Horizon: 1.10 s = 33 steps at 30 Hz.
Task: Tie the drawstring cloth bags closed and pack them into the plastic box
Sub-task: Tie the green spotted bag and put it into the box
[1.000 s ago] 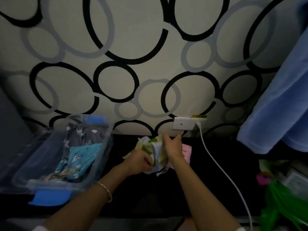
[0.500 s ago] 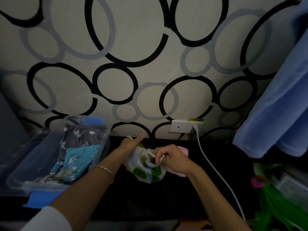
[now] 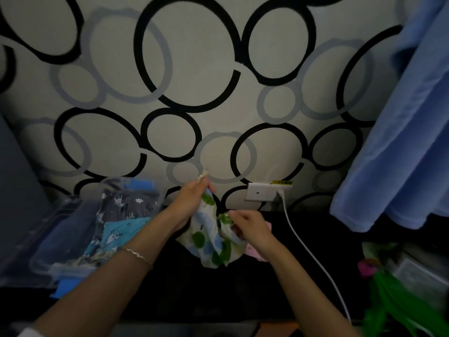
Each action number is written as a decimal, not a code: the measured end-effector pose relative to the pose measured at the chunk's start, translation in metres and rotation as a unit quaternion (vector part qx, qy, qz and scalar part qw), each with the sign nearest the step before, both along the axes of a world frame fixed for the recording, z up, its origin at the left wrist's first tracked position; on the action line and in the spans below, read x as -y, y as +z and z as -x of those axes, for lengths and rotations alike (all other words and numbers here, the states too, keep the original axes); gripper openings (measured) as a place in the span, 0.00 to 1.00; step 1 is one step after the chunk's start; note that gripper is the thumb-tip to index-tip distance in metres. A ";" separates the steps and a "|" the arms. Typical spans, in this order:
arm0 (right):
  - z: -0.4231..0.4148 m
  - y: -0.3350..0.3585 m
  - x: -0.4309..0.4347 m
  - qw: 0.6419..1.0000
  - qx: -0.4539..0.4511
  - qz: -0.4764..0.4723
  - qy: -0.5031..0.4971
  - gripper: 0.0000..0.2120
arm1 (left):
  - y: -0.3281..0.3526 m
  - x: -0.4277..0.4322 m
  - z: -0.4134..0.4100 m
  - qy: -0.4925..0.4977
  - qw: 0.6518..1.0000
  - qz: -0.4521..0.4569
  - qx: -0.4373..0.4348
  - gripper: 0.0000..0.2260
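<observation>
Left edge of the worktop (image 3: 194,297): plastic box (image 3: 46,251) with packed bags (image 3: 119,229), prints dim. Near the back edge the left hand (image 3: 192,200) pinches the drawstring (image 3: 203,177), raised. The leaf-print bag (image 3: 209,242) sags between the hands: light and limp, best taken at the gathered neck. The right hand (image 3: 250,227) curls its fingers on that neck; any knot is hidden.

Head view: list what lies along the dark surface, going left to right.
In order: plastic box → left hand → leaf-print cloth bag → right hand → white cable → blurred green plastic.
</observation>
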State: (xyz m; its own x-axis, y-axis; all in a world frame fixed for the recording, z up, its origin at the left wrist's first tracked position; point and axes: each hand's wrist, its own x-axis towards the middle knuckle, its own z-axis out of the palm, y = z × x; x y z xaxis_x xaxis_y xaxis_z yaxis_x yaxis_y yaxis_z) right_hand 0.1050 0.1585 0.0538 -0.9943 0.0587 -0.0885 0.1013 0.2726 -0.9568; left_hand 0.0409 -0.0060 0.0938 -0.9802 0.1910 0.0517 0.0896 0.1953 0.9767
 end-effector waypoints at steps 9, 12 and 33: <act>-0.011 0.105 -0.065 0.926 -0.299 -0.140 -0.185 0.08 | 0.078 0.058 0.007 0.057 0.989 -0.003 -0.136 0.22; -0.011 0.107 -0.071 0.925 -0.298 -0.135 -0.196 0.07 | 0.076 0.060 0.005 0.091 0.981 0.025 -0.170 0.23; -0.040 0.109 -0.063 0.901 -0.291 -0.053 -0.319 0.09 | 0.022 0.151 0.036 0.263 0.878 -0.395 0.064 0.17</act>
State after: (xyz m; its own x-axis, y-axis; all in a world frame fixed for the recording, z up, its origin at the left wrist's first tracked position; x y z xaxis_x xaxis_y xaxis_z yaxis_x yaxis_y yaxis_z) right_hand 0.1452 0.2214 0.1623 -0.6320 0.6118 0.4757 -0.2404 0.4288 -0.8708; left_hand 0.0049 -0.1569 0.1157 -0.9297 -0.3353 -0.1522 0.0700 -0.5668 0.8209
